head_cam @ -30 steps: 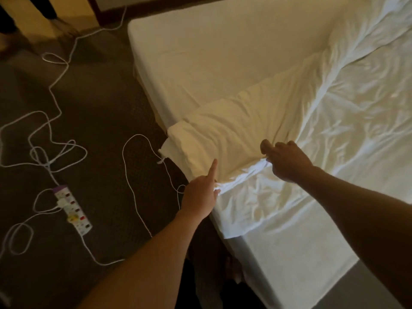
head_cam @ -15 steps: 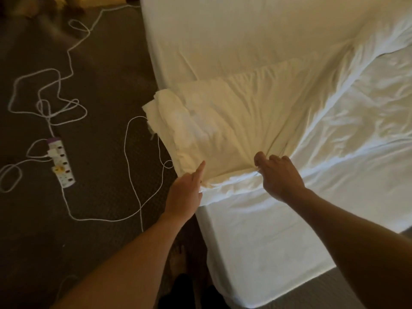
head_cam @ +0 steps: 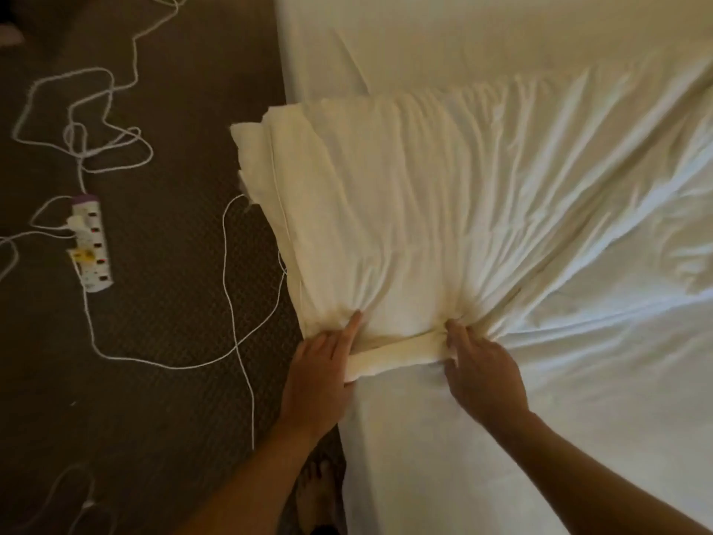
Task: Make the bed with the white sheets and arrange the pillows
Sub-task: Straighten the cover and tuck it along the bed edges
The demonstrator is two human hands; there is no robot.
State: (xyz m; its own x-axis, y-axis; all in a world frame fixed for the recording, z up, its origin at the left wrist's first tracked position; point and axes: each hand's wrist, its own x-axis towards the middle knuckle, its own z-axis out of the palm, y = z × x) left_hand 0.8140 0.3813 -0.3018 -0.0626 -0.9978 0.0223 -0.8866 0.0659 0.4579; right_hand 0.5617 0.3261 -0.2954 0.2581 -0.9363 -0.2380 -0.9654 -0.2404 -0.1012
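Note:
A thick folded-back part of the white sheet [head_cam: 386,210] lies at the near left corner of the bed [head_cam: 443,438] and overhangs its left side. My left hand [head_cam: 320,372] grips the fold's near left edge with the index finger stretched up along the cloth. My right hand [head_cam: 478,372] pinches the gathered near edge of the same fold, and creases fan out from it. More of the wrinkled sheet [head_cam: 617,225] spreads over the mattress to the right. No pillow shows.
Dark carpet [head_cam: 154,380] runs along the bed's left side. A white power strip [head_cam: 92,245] lies on it, with white cables [head_cam: 231,264] looping up to the bed edge. My bare foot [head_cam: 316,492] stands by the near corner.
Both hands have come nearer together on the fold's near edge and bunched it. The camera has moved in and looks more steeply down on the corner.

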